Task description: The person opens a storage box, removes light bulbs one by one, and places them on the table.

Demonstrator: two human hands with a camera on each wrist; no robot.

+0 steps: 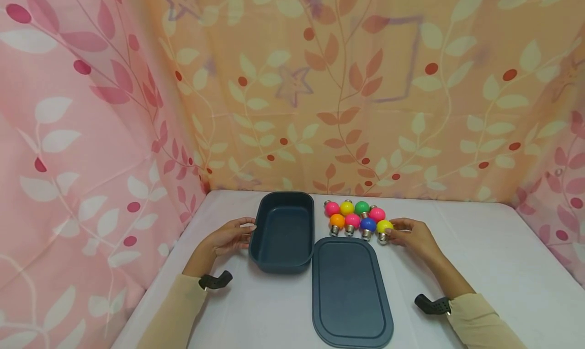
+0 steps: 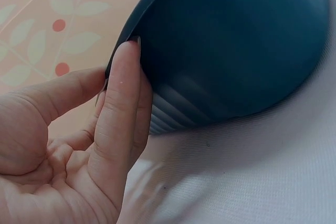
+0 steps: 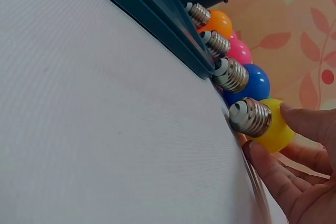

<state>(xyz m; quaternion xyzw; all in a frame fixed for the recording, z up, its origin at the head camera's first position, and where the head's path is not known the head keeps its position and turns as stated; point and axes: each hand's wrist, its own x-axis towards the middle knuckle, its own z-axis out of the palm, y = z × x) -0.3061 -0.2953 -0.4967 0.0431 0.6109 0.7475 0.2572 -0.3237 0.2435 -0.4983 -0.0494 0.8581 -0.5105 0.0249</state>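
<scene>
A dark blue-grey rectangular box stands upright without its lid, its inside bare. My left hand is at the box's left side; in the left wrist view its fairly straight fingers touch the outer wall near the rim. To the right, my right hand pinches a yellow light bulb between thumb and fingers. That yellow bulb lies sideways, its metal screw base pointing away from the palm. Beside it are a blue bulb, a pink bulb and an orange bulb.
Behind the front row lie more bulbs, among them a green bulb and another yellow bulb. A flat matching lid rests on the white-covered table, close to the box's right side. Patterned curtains enclose the back and sides.
</scene>
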